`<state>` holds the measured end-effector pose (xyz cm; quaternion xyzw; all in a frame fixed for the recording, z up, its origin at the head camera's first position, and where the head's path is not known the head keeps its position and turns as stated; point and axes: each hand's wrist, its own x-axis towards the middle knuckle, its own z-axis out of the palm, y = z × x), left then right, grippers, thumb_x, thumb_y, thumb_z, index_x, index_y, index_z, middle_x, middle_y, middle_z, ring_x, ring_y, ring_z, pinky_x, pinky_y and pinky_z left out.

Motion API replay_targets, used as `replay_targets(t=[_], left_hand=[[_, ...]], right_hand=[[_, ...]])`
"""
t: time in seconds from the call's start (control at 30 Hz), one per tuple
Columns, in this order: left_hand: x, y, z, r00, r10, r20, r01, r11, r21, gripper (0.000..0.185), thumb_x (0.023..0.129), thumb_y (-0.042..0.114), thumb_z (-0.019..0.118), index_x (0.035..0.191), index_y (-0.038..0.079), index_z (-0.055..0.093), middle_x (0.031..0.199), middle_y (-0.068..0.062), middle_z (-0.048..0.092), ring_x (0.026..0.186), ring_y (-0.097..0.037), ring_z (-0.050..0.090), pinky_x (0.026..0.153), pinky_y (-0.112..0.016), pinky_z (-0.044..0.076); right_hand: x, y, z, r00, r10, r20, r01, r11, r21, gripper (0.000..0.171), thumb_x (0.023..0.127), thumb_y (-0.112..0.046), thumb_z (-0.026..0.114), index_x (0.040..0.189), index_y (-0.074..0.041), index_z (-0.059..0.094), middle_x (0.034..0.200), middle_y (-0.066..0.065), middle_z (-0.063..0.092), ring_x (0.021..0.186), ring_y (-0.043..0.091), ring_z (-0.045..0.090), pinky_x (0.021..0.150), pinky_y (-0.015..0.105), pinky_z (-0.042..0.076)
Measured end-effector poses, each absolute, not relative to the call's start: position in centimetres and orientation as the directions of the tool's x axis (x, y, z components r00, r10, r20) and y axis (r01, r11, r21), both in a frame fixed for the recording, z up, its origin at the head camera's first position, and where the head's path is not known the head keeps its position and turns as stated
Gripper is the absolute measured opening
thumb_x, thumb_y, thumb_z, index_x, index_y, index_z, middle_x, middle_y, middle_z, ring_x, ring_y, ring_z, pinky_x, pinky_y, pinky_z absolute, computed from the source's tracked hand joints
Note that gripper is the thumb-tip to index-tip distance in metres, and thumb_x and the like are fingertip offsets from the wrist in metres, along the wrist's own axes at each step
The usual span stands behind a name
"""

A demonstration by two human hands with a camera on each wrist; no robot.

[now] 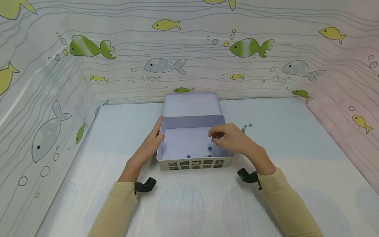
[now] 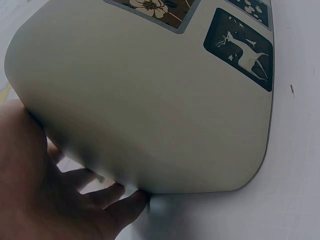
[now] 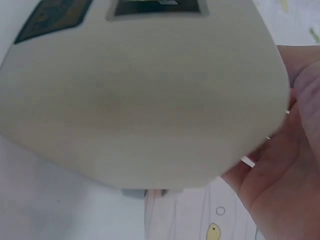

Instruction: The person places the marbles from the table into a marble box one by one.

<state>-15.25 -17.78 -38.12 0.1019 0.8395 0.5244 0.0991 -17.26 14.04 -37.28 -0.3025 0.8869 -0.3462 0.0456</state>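
A pale hinged tin box (image 1: 193,164) with small picture tiles on its outside stands with its lid (image 1: 191,104) raised at the back. My left hand (image 1: 149,143) grips the box's left side, thumb over the rim and fingers along the outer wall. Above the right part of the box is my right hand (image 1: 234,138), its fingers bent toward the thumb. I cannot tell whether something small is between them. Just below those fingertips shows a blue marble (image 1: 210,148). Near the front wall inside are another blue marble (image 1: 188,157) and a partly hidden green marble (image 1: 205,157).
Several small green and blue marbles (image 1: 250,125) lie on the white tabletop (image 1: 118,131) behind and right of the box. A fish-patterned sheet (image 1: 201,46) rises at the back and both sides. Each wrist carries a black camera mount (image 1: 145,185).
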Motion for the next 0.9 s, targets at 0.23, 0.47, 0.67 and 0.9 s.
replay_targets(t=[0.23, 0.47, 0.67, 0.9], left_hand=[[-15.2, -17.7, -38.0, -0.961, 0.268, -0.063, 0.065, 0.442, 0.894, 0.072, 0.1, 0.009, 0.032, 0.161, 0.017, -0.006, 0.169, -0.004, -0.006, 0.157, -0.027, -0.002, 0.126, -0.055, 0.006], [-15.3, -17.6, -38.1, -0.961, 0.272, -0.052, 0.077, 0.443, 0.893, 0.072, 0.099, 0.007, 0.032, 0.161, 0.013, -0.006, 0.169, -0.006, -0.007, 0.157, -0.028, -0.003, 0.125, -0.056, 0.005], [-15.3, -17.6, -38.0, -0.961, 0.266, -0.07, 0.058, 0.444, 0.894, 0.073, 0.1, 0.009, 0.032, 0.161, 0.019, -0.007, 0.169, -0.002, -0.007, 0.157, -0.024, -0.004, 0.126, -0.053, 0.005], [-15.3, -17.6, -38.0, -0.962, 0.264, -0.066, 0.062, 0.45, 0.891, 0.072, 0.1, 0.009, 0.031, 0.161, 0.019, -0.007, 0.169, -0.004, -0.007, 0.157, -0.024, -0.004, 0.126, -0.053, 0.005]], right_hand=[[-17.9, 16.0, -36.3, -0.835, -0.512, 0.203, -0.506, 0.566, -0.651, 0.018, 0.089, -0.003, 0.067, 0.104, -0.011, 0.074, 0.098, 0.003, 0.074, 0.086, 0.014, 0.064, 0.078, 0.031, 0.053], [-18.8, 18.6, -36.2, -0.906, -0.393, 0.154, -0.396, 0.666, -0.632, 0.02, 0.091, -0.006, 0.065, 0.109, -0.011, 0.073, 0.1, 0.005, 0.072, 0.089, 0.019, 0.062, 0.079, 0.035, 0.052], [-19.8, 21.4, -37.1, -0.944, -0.329, 0.03, -0.279, 0.745, -0.606, 0.019, 0.093, -0.013, 0.064, 0.11, -0.01, 0.071, 0.098, 0.008, 0.07, 0.091, 0.023, 0.061, 0.076, 0.034, 0.05], [-20.8, 23.4, -38.4, -0.94, -0.328, -0.093, -0.229, 0.809, -0.541, 0.023, 0.09, -0.013, 0.064, 0.111, -0.005, 0.071, 0.098, 0.009, 0.068, 0.092, 0.024, 0.059, 0.079, 0.035, 0.047]])
